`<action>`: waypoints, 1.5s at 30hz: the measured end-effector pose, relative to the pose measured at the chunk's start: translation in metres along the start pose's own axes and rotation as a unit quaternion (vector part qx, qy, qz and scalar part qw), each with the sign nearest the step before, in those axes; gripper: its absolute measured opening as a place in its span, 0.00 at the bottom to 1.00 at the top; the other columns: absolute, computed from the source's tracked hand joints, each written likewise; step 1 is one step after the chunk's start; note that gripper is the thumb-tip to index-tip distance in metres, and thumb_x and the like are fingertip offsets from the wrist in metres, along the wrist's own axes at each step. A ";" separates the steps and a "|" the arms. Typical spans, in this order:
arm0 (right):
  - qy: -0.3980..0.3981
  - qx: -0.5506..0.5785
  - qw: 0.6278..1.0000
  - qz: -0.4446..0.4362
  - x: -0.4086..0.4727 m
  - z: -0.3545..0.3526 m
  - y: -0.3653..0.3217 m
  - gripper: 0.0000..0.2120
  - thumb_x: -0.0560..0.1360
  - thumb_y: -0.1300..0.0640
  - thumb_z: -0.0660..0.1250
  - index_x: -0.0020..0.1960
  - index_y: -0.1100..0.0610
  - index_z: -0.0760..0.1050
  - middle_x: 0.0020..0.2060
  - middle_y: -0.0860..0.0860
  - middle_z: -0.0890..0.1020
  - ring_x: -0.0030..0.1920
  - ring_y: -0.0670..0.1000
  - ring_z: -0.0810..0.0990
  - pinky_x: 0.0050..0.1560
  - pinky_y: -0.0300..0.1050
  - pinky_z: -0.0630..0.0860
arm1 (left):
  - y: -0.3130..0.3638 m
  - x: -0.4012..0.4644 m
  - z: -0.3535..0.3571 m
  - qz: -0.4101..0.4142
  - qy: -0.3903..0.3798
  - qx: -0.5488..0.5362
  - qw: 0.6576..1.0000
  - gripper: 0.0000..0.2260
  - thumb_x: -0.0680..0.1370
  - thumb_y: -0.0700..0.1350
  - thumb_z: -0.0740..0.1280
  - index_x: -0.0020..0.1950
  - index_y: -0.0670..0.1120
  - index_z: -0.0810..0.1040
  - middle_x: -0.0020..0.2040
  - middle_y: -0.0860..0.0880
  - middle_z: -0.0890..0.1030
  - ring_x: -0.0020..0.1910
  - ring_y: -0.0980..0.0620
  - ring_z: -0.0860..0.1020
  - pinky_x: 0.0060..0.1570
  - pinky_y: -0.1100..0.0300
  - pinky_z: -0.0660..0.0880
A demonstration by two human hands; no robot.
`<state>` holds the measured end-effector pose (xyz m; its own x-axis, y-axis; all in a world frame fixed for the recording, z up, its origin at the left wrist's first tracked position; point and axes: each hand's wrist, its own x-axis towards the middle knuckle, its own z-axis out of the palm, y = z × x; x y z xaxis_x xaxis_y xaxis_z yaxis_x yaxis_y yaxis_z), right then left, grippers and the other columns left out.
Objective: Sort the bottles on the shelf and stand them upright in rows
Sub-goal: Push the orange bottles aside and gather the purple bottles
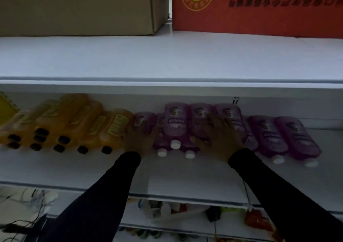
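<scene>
Several orange bottles (74,123) with black caps lie tilted in a pile on the left of the white shelf (185,175). Several purple bottles (175,123) with white caps lie on their sides from the middle to the right. My left hand (138,139) sits between the last orange bottle (114,128) and a small purple bottle (144,122), covering that bottle's lower end; its fingers are dark and blurred. My right hand (220,141) lies with fingers spread over two purple bottles (231,115), thumb out to the left.
An upper shelf board (167,60) overhangs the bottles and carries a brown carton (78,6) and a red carton (259,8). A yellow pack (5,108) stands at the far left. Mixed goods and cables fill the lower shelf (185,215).
</scene>
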<state>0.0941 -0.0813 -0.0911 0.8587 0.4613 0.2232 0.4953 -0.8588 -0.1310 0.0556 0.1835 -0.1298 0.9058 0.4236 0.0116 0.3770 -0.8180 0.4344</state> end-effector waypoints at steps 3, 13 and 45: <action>0.003 0.002 1.000 0.004 -0.003 0.001 0.001 0.35 0.71 0.30 0.52 0.66 0.52 0.76 0.68 0.60 0.73 0.67 0.64 0.71 0.70 0.61 0.61 | 0.004 0.001 0.001 -0.025 0.024 -0.020 0.999 0.35 0.73 0.73 0.55 0.75 0.58 0.62 0.77 0.43 0.56 0.75 0.40 0.55 0.74 0.45 0.53; -0.009 -0.009 1.000 0.007 -0.002 -0.001 0.004 0.31 0.73 0.34 0.62 0.71 0.48 0.70 0.72 0.58 0.68 0.70 0.61 0.68 0.73 0.56 0.56 | 0.003 0.003 0.002 -0.001 -0.015 0.008 1.000 0.33 0.75 0.72 0.51 0.77 0.60 0.59 0.78 0.39 0.54 0.75 0.37 0.55 0.72 0.46 0.54; -0.019 -0.049 0.998 0.039 -0.040 -0.023 0.120 0.36 0.70 0.29 0.46 0.73 0.43 0.65 0.73 0.52 0.66 0.73 0.56 0.63 0.73 0.57 0.54 | 0.113 -0.032 0.056 -0.004 -0.007 0.034 0.999 0.38 0.69 0.77 0.47 0.74 0.59 0.62 0.73 0.36 0.60 0.67 0.35 0.64 0.64 0.42 0.61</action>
<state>0.1166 -0.2075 -0.0939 0.8998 0.3984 0.1781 0.4126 -0.9095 -0.0501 0.0796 0.0561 -0.1314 0.9048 0.4258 -0.0048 0.3968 -0.8389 0.3725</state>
